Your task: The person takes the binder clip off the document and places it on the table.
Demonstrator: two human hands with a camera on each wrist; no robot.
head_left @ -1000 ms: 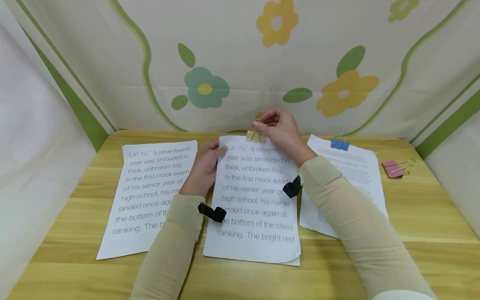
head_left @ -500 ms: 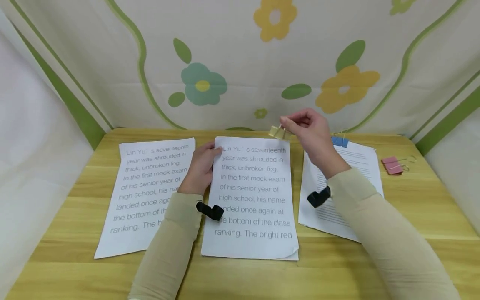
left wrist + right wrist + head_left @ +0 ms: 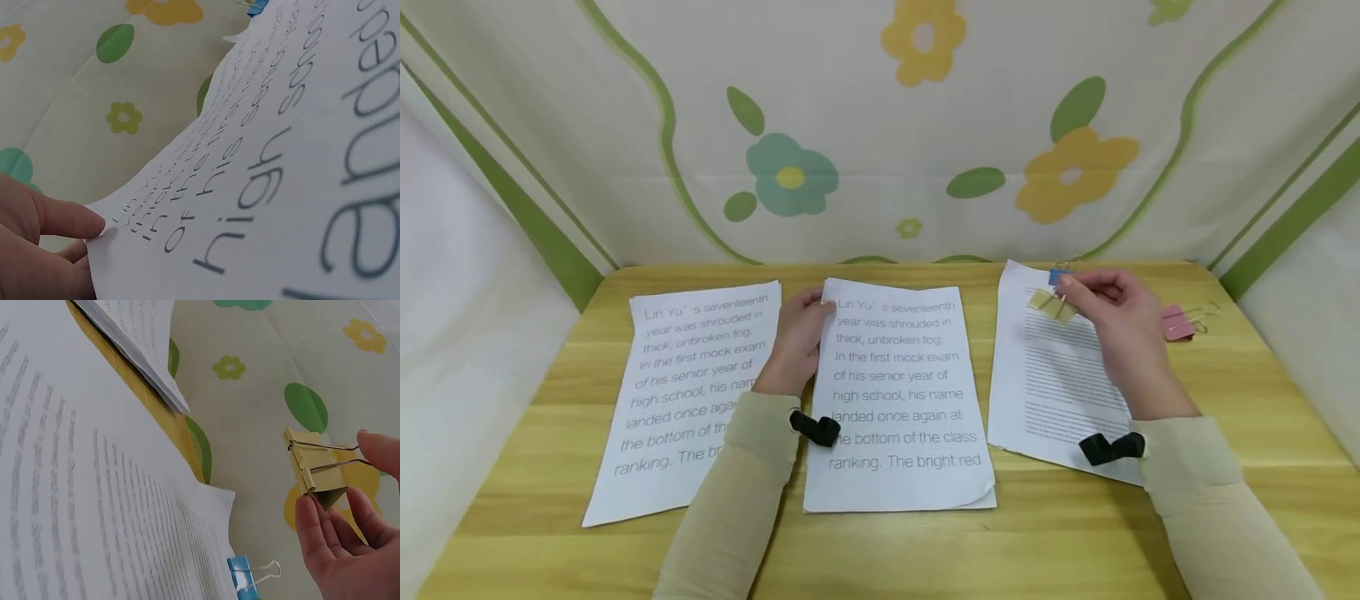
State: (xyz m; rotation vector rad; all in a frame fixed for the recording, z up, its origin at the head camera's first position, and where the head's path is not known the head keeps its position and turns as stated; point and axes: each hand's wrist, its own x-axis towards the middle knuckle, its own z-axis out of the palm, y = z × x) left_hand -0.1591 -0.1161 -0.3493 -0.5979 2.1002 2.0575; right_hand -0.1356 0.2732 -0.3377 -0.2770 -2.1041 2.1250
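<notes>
The left hand [image 3: 797,337] pinches the upper left edge of the middle paper stack [image 3: 895,392]; in the left wrist view, its thumb [image 3: 72,219] lies on the sheet's corner. Over the top of the right paper stack [image 3: 1011,367], the right hand [image 3: 1123,333] holds a yellow binder clip [image 3: 1051,305] by its wire handles. The right wrist view has the yellow clip [image 3: 319,465] between thumb and fingers, off the paper. A blue binder clip [image 3: 242,575] grips the right stack's top edge, partly hidden behind the right hand in the head view.
Another printed stack [image 3: 662,417] lies at the left, partly under the left forearm. A pink binder clip [image 3: 1177,323] rests on the wooden table [image 3: 910,554] right of the right hand. A flowered cloth [image 3: 865,100] hangs behind the table.
The right hand has lifted the yellow clip off the top edge of the middle stack and carried it right, over the right stack. The left hand still holds the middle stack's edge.
</notes>
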